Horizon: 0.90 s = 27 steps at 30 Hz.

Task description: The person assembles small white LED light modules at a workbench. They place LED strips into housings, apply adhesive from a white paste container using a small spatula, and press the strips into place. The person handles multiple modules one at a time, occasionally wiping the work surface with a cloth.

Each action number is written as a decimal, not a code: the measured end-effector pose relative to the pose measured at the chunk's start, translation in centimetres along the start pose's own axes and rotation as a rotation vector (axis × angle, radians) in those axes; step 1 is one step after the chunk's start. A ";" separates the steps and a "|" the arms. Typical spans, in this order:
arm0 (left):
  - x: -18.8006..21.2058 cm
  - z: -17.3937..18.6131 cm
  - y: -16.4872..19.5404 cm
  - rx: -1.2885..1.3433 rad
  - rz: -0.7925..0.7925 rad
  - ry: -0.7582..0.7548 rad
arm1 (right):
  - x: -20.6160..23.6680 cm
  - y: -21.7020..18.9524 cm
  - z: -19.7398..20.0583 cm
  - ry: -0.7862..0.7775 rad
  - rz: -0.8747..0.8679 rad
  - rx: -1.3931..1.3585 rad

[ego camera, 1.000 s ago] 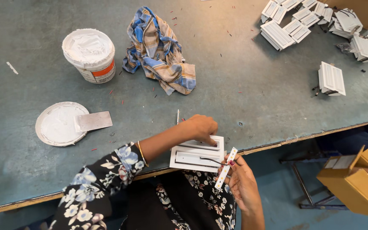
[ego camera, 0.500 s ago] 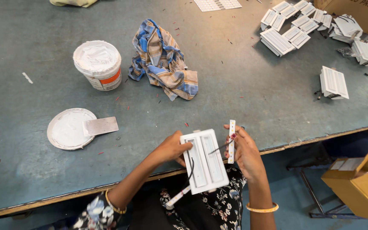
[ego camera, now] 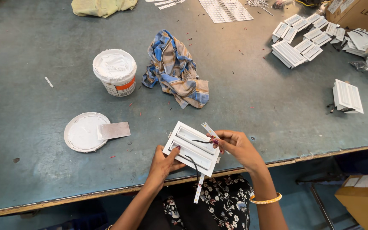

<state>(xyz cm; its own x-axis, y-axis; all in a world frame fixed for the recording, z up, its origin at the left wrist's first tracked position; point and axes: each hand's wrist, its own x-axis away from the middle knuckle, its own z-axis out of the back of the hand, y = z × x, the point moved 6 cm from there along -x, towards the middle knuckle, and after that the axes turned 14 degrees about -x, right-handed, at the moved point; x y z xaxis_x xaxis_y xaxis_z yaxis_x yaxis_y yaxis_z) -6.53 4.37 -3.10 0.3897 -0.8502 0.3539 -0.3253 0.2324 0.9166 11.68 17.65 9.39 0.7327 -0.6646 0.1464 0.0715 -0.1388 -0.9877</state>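
Grey-green workbench, white slotted housing held at its near edge.

Compared with half a second ago, the white housing point(ego camera: 194, 147) has been turned from upright to slanting, its long side now running from 10 to 4 o'clock. The left hand point(ego camera: 163, 163) is closed on its lower edge at 7 o'clock, while the right hand point(ego camera: 236, 146) pinches a narrow white strip point(ego camera: 208, 129) that has been brought over the upper slot. A second strip point(ego camera: 199, 189) hangs on a black wire below. At 10 o'clock a paste tub point(ego camera: 116, 72) and its lid point(ego camera: 84, 133) stand untouched; the checked cloth point(ego camera: 176, 69) lies at 12.
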 end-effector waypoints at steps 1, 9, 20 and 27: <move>0.1 0.1 0.2 -0.018 0.019 -0.009 | -0.3 -0.1 0.0 -0.006 0.008 0.011; 2.6 3.4 7.7 -1.302 -0.013 0.207 | -2.0 -0.9 0.0 0.042 0.038 0.065; -1.1 -6.1 10.7 -0.496 -0.570 -0.048 | -2.8 -1.8 -1.0 0.038 0.127 0.059; -3.5 -5.9 8.7 -0.314 -0.443 -0.238 | -2.6 -1.5 0.0 0.049 0.066 0.047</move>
<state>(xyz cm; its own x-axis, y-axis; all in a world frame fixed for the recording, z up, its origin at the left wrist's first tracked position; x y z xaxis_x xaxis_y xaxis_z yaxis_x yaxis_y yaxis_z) -5.66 12.16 4.68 0.2145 -0.9722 -0.0935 0.1093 -0.0712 0.9915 9.70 19.59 10.52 0.7026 -0.7068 0.0818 0.0562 -0.0595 -0.9966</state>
